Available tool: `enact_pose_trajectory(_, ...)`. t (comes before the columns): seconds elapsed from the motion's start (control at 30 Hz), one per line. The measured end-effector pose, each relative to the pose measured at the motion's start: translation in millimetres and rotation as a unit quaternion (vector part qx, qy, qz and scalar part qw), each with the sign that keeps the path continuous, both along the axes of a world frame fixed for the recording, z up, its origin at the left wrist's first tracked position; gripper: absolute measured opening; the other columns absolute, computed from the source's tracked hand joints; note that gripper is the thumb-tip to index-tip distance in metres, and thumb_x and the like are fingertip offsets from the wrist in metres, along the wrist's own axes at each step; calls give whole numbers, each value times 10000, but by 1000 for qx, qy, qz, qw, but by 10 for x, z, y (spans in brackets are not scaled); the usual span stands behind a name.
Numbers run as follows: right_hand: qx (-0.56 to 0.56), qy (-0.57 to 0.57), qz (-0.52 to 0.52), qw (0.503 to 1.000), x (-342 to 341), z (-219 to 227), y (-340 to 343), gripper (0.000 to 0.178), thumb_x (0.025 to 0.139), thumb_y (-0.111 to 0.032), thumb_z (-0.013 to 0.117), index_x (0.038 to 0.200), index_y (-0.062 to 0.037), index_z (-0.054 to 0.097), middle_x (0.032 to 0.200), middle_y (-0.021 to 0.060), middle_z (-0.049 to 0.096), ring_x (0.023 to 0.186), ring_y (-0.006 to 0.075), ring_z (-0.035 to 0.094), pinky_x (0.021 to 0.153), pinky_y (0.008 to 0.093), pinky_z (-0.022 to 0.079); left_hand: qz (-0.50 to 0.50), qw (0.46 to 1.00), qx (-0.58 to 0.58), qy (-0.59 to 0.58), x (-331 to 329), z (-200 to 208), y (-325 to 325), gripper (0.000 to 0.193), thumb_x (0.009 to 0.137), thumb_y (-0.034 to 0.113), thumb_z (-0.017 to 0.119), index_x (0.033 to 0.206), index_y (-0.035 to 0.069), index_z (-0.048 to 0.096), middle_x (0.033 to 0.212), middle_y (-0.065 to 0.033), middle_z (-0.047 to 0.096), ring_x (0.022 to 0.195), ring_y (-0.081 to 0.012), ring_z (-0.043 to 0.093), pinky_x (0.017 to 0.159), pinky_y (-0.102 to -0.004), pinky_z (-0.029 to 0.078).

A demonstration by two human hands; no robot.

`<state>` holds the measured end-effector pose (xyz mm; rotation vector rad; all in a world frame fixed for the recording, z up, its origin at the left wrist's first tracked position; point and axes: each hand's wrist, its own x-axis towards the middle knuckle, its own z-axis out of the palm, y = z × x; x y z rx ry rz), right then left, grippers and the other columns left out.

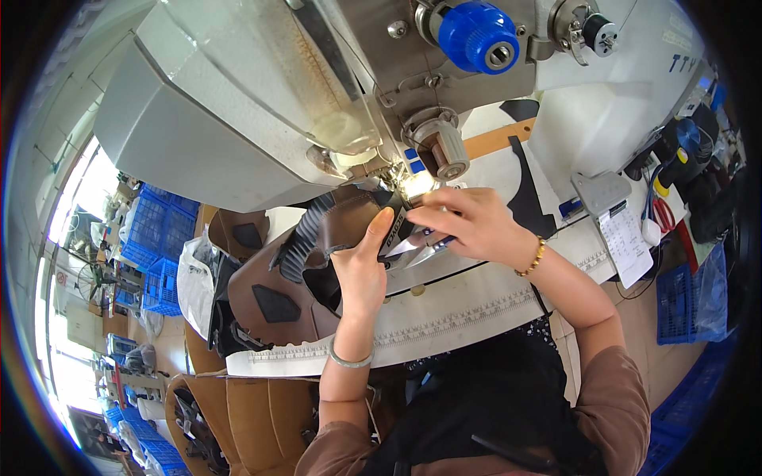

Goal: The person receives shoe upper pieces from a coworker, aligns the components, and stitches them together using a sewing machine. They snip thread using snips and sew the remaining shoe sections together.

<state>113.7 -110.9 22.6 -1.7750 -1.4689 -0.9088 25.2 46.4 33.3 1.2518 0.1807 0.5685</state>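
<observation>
My left hand (361,274) grips a brown leather piece (347,220), which looks like a shoe upper, under the lit needle area of a sewing machine (238,103). Its thumb presses on a black strap (394,225) with pale lettering. Ribbed black material (305,230) runs along the piece's left side. Close by on the right, my right hand (480,226) has a small pair of thread snips (425,247) tucked in its curled fingers, blades apart and pointing left. Its index finger and thumb reach toward the needle; whether they pinch a thread is too small to tell.
More brown pieces with black patches (275,305) lie left on the white table with a printed ruler (476,308). A cardboard box (266,420) stands below. Blue crates (163,226) are at left. Red-handled scissors (663,214) and a paper tag (625,244) sit at right.
</observation>
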Motion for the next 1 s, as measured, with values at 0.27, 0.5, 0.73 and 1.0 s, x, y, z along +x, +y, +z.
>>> enact_pose_trajectory(0.27, 79, 3, 40, 996, 41, -68, 102, 440, 627, -72, 695, 1058, -133, 629, 937, -8, 577, 694, 160, 609, 551, 272, 509, 26, 996, 84, -16, 19, -95, 39, 156, 816, 16, 652, 947, 3, 568, 886, -15, 580, 817, -99, 541, 775, -229, 430)
enact_pose_trajectory(0.5, 74, 26, 47, 996, 52, -68, 103, 491, 598, -43, 688, 1076, -133, 624, 919, -15, 576, 711, 156, 610, 557, 273, 508, -16, 996, -84, -20, 68, -66, 36, 186, 800, -22, 638, 963, 27, 563, 907, -26, 596, 825, -99, 579, 740, -239, 474)
enact_pose_trajectory(0.73, 71, 21, 38, 997, 32, -54, 79, 497, 585, -42, 697, 1063, -156, 622, 908, -24, 563, 703, 146, 609, 541, 262, 506, -36, 999, 11, -40, 41, -25, 79, 188, 817, -2, 634, 983, 41, 557, 907, -22, 592, 809, -101, 579, 729, -252, 485)
enact_pose_trajectory(1.0, 52, -30, 15, 998, 25, 33, 40, 430, 602, -49, 694, 1011, -166, 638, 855, -26, 522, 652, 121, 583, 510, 252, 490, -106, 993, -57, 7, 50, -51, 205, 228, 816, -37, 619, 1018, 43, 552, 945, -27, 597, 836, -102, 583, 742, -247, 484)
